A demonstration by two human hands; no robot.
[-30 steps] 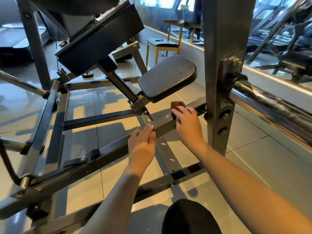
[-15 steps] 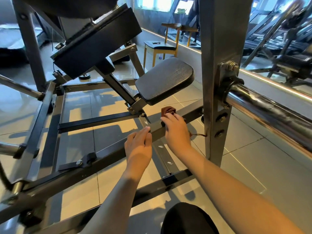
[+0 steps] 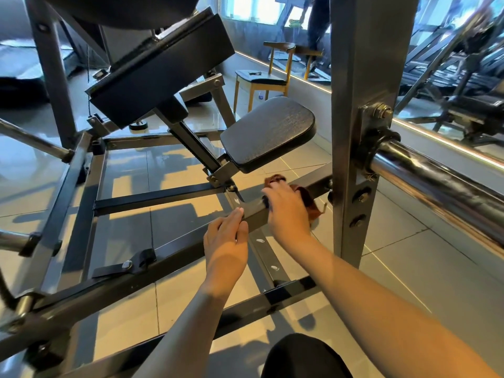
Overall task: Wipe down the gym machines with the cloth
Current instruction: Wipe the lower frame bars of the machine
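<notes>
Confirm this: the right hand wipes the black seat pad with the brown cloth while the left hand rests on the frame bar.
Wrong spot: in the head view the right hand wipes the frame bar, below the black seat pad, with the brown cloth; left hand rests there.

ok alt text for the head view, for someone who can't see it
A person's right hand holds a brown cloth against a dark frame bar of a gym machine, near its black seat pad. The left hand rests on the same bar beside it.
</notes>
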